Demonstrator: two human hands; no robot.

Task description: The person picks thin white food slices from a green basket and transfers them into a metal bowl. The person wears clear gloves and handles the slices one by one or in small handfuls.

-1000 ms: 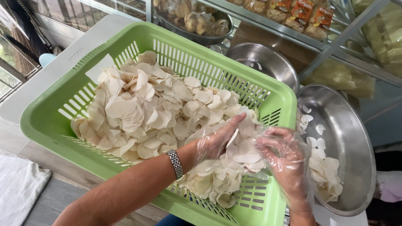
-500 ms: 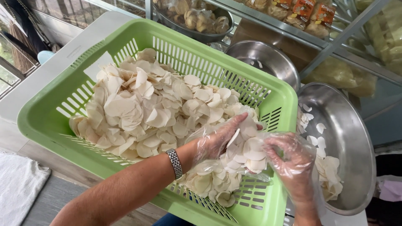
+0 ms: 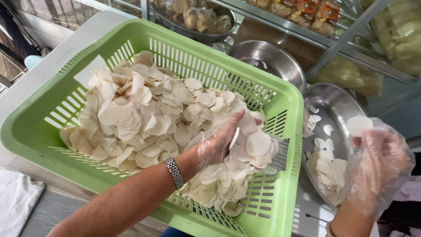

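Here, the gloved left hand [image 3: 223, 142] cupped a loose heap of chips [image 3: 250, 147] over the basket [image 3: 39, 131], fingers half curled; the right hand [image 3: 377, 160], at three o'clock above the bowl [image 3: 337, 105], pinched one chip [image 3: 359, 125]. The brittle chips looked likely to spill or snap.

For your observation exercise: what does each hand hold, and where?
Left hand cups a heap of white chips from underneath; right hand pinches one chip by its lower edge.

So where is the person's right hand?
In the head view, the right hand is at the right edge, over the steel bowl, beside the green basket, pinching one pale chip.
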